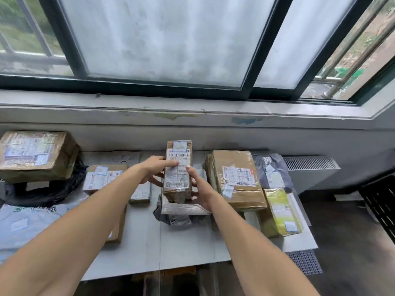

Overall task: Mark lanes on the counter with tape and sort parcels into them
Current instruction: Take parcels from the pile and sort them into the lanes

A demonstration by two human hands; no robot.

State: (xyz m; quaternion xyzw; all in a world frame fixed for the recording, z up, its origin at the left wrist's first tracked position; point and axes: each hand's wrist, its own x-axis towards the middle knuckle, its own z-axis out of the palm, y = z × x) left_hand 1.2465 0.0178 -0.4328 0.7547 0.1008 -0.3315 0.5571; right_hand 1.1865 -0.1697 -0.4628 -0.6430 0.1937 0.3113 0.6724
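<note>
Both hands, left [152,169] and right [199,189], grip a tall box [177,169] mid-frame above the counter [181,242].

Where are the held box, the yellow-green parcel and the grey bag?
held box [178,178], head view, on its white label
yellow-green parcel [282,210], head view, on its top
grey bag [277,160], head view, on its grey plastic

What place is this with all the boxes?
Probably a parcel sorting spot, maybe a mailroom: cardboard parcels with shipping labels lie on a counter under a window, and the left hand and right hand hold one labelled box.
</note>
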